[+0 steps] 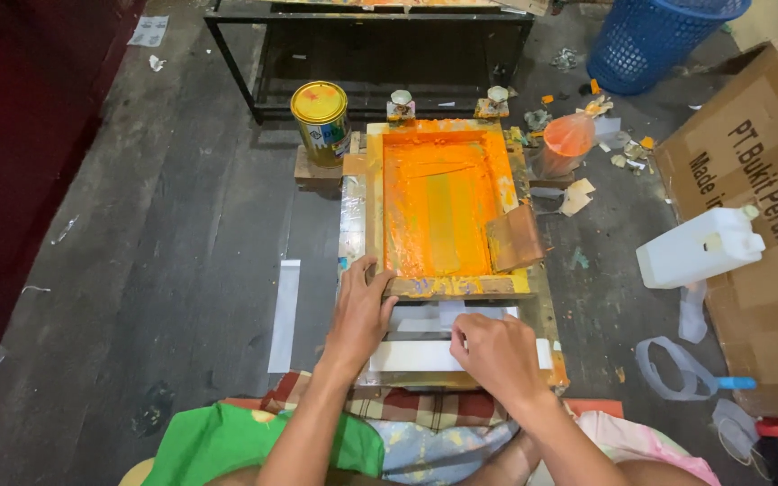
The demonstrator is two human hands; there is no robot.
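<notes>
A wooden screen-printing frame [447, 286] coated in orange ink lies on the floor in front of me, hinged at its far end. My left hand [359, 310] grips the near left corner of the frame. My right hand [495, 353] presses on a white sheet [411, 355] lying on the base board just under the frame's near edge, fingers pinched at the sheet's top. A brown squeegee [515, 238] leans inside the frame at the right.
A yellow-lidded paint can [320, 121] stands at the frame's far left. An orange plastic bag [567, 137], a blue basket [655, 40], a white jerrycan [700, 247] and a cardboard box [758, 207] sit to the right. A white strip [284, 315] lies left.
</notes>
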